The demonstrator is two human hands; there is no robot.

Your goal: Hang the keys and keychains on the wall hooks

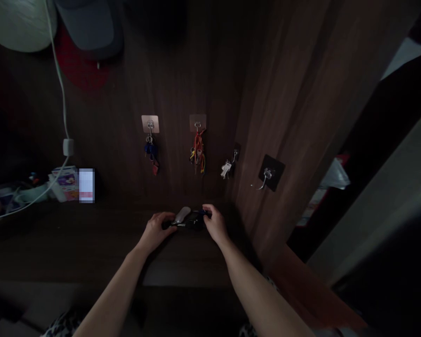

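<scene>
On the dark wooden shelf, a small cluster of items lies between my two hands. In it I see a smooth grey oval piece [183,215] and a black object [194,221], whose kinds are too dark to make out. My left hand [156,230] curls its fingers and thumb around the cluster's left end. At the right end, my right hand [214,222] has its thumb and fingers around a dark blue bit [204,213]. Above hang blue keys [150,150], keys on red and yellow cords [198,154], and silver keys [226,169].
A bare hook [266,175] sticks out from the right side panel. Small boxes [67,183] and other items stand on the shelf at left, with a white cable [61,89] hanging over them. Caps [91,28] hang at upper left. The shelf's front edge [185,276] runs below my hands.
</scene>
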